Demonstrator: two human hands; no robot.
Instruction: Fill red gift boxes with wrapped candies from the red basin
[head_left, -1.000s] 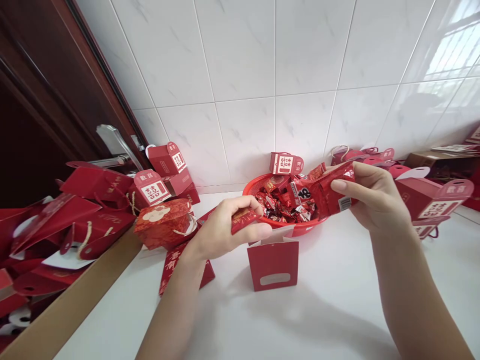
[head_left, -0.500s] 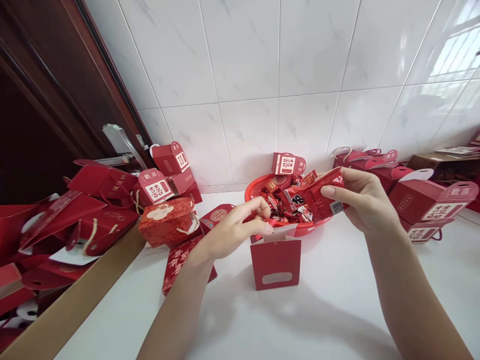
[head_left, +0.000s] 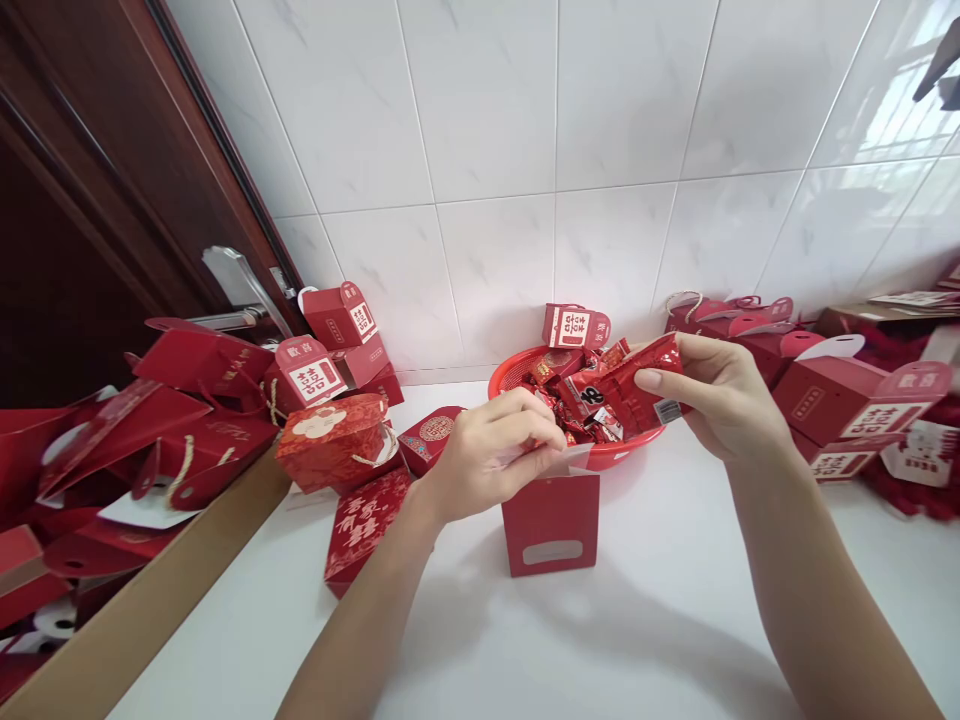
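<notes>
Red gift box (head_left: 551, 525) stood upright, top open, decent tabletop (head_left: 600, 640) room in front but the red basket (head_left: 510, 373) tight behind its back edge. Left hand (head_left: 491, 450) had fingers curled at the box's mouth; couldn't tell if they held anything. Right hand (head_left: 724, 395) was pinching a red packet (head_left: 630, 400) over the basket. A second earlier, the left sat further left, gripping something red.

Box (head_left: 551, 525) before basket (head_left: 615, 457); sweets (head_left: 585, 395) in basket; carton (head_left: 169, 595) far left; stacked boxes (head_left: 840, 400) right.
</notes>
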